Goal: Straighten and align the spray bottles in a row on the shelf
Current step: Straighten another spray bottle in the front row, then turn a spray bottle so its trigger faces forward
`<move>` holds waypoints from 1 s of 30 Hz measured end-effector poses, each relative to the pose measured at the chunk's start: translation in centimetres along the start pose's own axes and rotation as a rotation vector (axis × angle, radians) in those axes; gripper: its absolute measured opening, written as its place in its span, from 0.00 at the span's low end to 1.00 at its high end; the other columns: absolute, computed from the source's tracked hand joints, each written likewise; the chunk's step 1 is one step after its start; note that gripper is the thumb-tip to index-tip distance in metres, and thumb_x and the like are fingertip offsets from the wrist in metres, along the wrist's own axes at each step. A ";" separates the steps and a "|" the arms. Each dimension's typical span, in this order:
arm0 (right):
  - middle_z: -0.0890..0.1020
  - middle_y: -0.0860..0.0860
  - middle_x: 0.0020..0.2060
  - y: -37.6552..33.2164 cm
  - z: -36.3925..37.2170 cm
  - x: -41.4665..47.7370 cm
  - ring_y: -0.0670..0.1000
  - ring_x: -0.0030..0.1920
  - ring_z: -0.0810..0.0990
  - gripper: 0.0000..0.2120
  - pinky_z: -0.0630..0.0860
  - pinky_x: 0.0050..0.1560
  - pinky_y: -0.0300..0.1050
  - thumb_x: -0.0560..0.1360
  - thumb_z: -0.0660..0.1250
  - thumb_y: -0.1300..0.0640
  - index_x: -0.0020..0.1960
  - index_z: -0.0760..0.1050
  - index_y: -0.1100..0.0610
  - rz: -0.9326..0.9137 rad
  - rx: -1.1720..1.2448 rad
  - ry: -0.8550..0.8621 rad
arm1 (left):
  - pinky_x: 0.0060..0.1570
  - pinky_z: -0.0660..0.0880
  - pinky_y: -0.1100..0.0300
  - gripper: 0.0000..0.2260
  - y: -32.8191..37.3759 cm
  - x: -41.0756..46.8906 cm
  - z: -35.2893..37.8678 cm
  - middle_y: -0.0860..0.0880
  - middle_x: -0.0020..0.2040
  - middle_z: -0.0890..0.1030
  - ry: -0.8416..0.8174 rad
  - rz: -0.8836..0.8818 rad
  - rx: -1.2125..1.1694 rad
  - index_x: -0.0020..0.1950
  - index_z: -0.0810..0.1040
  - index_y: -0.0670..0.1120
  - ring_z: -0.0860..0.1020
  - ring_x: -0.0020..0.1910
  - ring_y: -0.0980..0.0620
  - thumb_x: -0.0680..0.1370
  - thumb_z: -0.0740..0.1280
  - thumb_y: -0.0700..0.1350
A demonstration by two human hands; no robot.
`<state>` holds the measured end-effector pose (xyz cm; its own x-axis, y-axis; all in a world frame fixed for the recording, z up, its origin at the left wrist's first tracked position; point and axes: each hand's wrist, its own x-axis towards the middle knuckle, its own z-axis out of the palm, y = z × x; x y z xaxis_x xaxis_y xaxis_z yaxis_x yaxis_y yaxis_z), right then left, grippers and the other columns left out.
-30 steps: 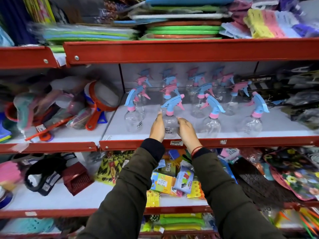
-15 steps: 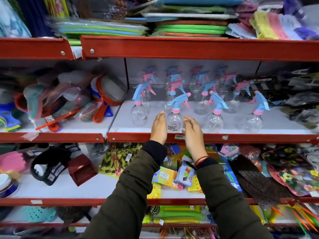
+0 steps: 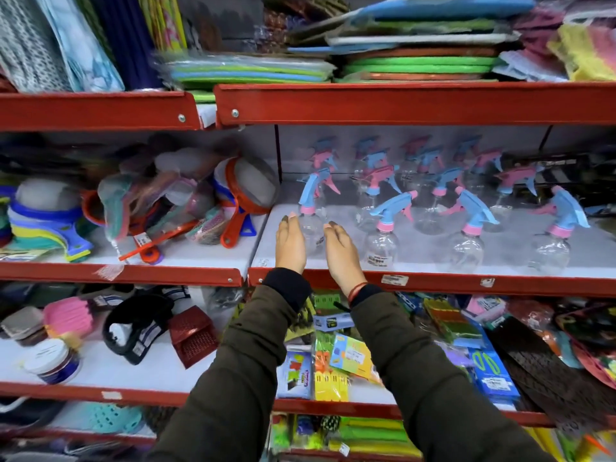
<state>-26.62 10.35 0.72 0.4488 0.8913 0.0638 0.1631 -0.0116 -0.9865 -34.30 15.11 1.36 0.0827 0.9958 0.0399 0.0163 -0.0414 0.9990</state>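
- Two dark green sleeves (image 3: 253,361) reached up from the bottom edge toward the middle shelf (image 3: 433,282), whose front lip was red.
- A red thread band (image 3: 356,291) circled the right wrist just above the cuff.
- The left hand (image 3: 290,243) stood on edge over the shelf's front left corner, fingers straight and together, palm turned inward.
- The right hand (image 3: 340,251) stood the same way just beside it, palm facing the left one, fingers extended.
- Between the two flat palms stood a clear spray bottle (image 3: 311,208) with a blue head and pink collar; the hands flanked its body, neither curled around it, and whether the palms touched the plastic could not be told.
- Just right of that, along the front of the shelf, a second bottle (image 3: 381,245) stood with a label low on its belly, then a third bottle (image 3: 466,248) and a fourth bottle (image 3: 550,250), each well apart from the next, their nozzles pointing different ways.
- Behind them more bottles (image 3: 440,181) stood in loose rows toward the back wall, heads mixed pink and blue, blurred.
- Left of the divider, strainers (image 3: 246,191) with red and blue handles lay heaped.
- Above, green mats (image 3: 420,63) were stacked on the top shelf.
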 end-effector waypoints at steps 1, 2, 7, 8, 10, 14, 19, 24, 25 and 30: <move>0.68 0.55 0.75 -0.2 0.4 0.8 0.55 0.74 0.66 0.24 0.61 0.69 0.42 0.82 0.53 0.49 0.75 0.64 0.58 0.019 0.011 0.008 | 0.76 0.52 0.56 0.25 0.2 1.0 -0.3 0.45 0.80 0.58 -0.013 -0.017 0.001 0.78 0.57 0.42 0.57 0.79 0.49 0.84 0.49 0.52; 0.69 0.55 0.74 -0.4 0.7 1.5 0.55 0.74 0.67 0.23 0.62 0.68 0.42 0.82 0.52 0.50 0.74 0.65 0.59 0.041 0.026 0.015 | 0.76 0.54 0.56 0.25 0.3 1.8 -0.4 0.44 0.80 0.59 -0.031 -0.036 -0.004 0.78 0.58 0.41 0.59 0.78 0.48 0.84 0.49 0.52; 0.77 0.59 0.68 -0.2 2.0 4.0 0.59 0.67 0.74 0.24 0.67 0.72 0.54 0.78 0.52 0.47 0.65 0.74 0.58 0.118 0.040 0.010 | 0.77 0.58 0.49 0.34 -0.5 5.0 -0.4 0.42 0.77 0.65 -0.184 -0.138 -0.038 0.76 0.64 0.43 0.64 0.76 0.44 0.77 0.51 0.64; 0.78 0.59 0.66 0.6 2.1 4.5 0.59 0.65 0.76 0.24 0.69 0.71 0.56 0.77 0.52 0.46 0.64 0.75 0.58 0.117 0.041 0.012 | 0.76 0.60 0.47 0.39 -2.2 6.6 -0.1 0.41 0.76 0.68 -0.194 -0.152 -0.048 0.74 0.67 0.43 0.67 0.75 0.43 0.72 0.52 0.68; 0.80 0.59 0.63 1.8 1.9 4.8 0.59 0.64 0.77 0.24 0.70 0.70 0.57 0.77 0.53 0.45 0.63 0.76 0.58 0.111 0.047 0.012 | 0.73 0.65 0.49 0.39 -2.6 6.5 -0.5 0.42 0.70 0.75 -0.205 -0.199 -0.017 0.69 0.73 0.44 0.73 0.70 0.43 0.69 0.52 0.70; 0.82 0.54 0.61 3.6 1.9 4.6 0.55 0.63 0.79 0.31 0.71 0.70 0.58 0.70 0.54 0.37 0.62 0.78 0.55 0.091 0.089 0.007 | 0.60 0.63 0.62 0.16 0.4 1.8 -2.3 0.52 0.53 0.76 -0.239 -0.174 -0.032 0.59 0.71 0.48 0.73 0.53 0.54 0.84 0.49 0.53; 0.80 0.53 0.54 2.4 1.9 1.2 0.54 0.57 0.77 0.28 0.69 0.71 0.61 0.68 0.54 0.36 0.57 0.76 0.52 0.073 0.057 -0.018 | 0.57 0.64 0.63 0.21 0.0 -0.7 -3.1 0.52 0.56 0.70 -0.263 -0.112 -0.065 0.71 0.68 0.43 0.67 0.57 0.55 0.84 0.48 0.51; 0.74 0.54 0.69 0.8 1.3 -1.6 0.53 0.71 0.71 0.21 0.63 0.74 0.47 0.82 0.51 0.51 0.70 0.70 0.56 0.013 -0.018 -0.015 | 0.72 0.58 0.59 0.26 -0.6 -0.8 -3.5 0.53 0.66 0.71 -0.240 -0.100 -0.041 0.73 0.67 0.44 0.68 0.68 0.55 0.81 0.52 0.57; 0.73 0.54 0.71 0.7 1.2 -1.7 0.53 0.72 0.70 0.21 0.63 0.73 0.46 0.82 0.51 0.51 0.71 0.69 0.56 0.011 -0.011 -0.004 | 0.75 0.57 0.56 0.28 -0.9 -0.9 -3.4 0.53 0.69 0.71 -0.231 -0.074 -0.030 0.73 0.68 0.44 0.68 0.69 0.55 0.79 0.52 0.59; 0.74 0.54 0.70 0.5 1.8 -0.9 0.53 0.71 0.71 0.24 0.63 0.76 0.53 0.79 0.51 0.47 0.69 0.71 0.57 0.003 0.003 -0.026 | 0.77 0.59 0.49 0.40 -3.1 0.1 -2.6 0.47 0.74 0.71 -0.145 -0.063 -0.039 0.73 0.69 0.47 0.68 0.74 0.51 0.67 0.53 0.68</move>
<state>-28.51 10.30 -0.10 0.4266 0.9027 0.0568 0.1592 -0.0131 -0.9872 -36.91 15.52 -1.65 0.2261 0.9738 -0.0237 -0.0121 0.0271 0.9996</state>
